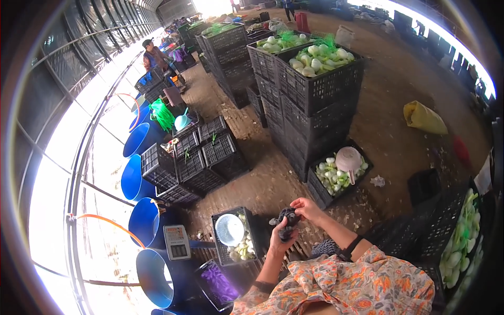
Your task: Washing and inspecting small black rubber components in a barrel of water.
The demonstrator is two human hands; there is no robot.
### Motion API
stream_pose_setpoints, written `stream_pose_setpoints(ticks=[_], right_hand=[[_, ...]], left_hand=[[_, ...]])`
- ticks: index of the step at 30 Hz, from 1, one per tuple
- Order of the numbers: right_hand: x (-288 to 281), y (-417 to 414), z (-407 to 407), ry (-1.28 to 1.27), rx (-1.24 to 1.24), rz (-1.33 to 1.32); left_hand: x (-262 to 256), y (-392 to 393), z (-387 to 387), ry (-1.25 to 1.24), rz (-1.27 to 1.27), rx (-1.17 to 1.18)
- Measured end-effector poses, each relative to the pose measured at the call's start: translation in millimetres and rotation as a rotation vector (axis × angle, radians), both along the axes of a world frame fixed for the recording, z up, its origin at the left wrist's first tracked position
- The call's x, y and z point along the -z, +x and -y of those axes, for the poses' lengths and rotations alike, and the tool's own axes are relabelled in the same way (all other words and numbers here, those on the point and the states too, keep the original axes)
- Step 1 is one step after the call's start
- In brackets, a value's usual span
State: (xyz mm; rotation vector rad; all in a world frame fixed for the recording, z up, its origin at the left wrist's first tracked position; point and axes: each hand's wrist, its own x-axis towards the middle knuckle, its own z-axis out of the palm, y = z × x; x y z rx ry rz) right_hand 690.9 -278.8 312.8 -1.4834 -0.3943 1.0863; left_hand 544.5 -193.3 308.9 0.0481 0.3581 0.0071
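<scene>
In front of my body I hold a bunched dark grey cloth piece (pixel 288 216), possibly a work glove. My left hand (pixel 280 238) grips it from below. The fingers of my right hand (pixel 309 210) pinch its upper right edge. Left of my hands, a white plastic basket (pixel 230 230) rests in a black crate (pixel 256 248) of white onion bulbs (pixel 242 252). Ahead and to the right, a pale pink long-handled scoop (pixel 348 159) lies on trimmed onions (pixel 328 177) in another black crate (pixel 321 200).
Tall stacks of black crates (pixel 315 94) filled with onions stand ahead. Blue barrels (pixel 143 220) line the left wall beside a scale display (pixel 177 242). Purple mesh bags (pixel 218 281) sit nearby. Onion crates (pixel 417 228) flank my right side. Another person (pixel 155 57) is farther back.
</scene>
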Motion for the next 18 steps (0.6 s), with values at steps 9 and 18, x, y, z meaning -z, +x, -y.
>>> stream_pose_setpoints(ticks=[9,18], right_hand=[[-50.8,-7.9,-1.5,0.133,-0.003,0.105],[-50.9,6.0,7.1,0.450,0.231,-0.521]], left_hand=[[-16.0,-4.5,-21.7,0.205,-0.211,-0.140],[-32.8,-3.2,-25.0,0.320,-0.243,-0.119]])
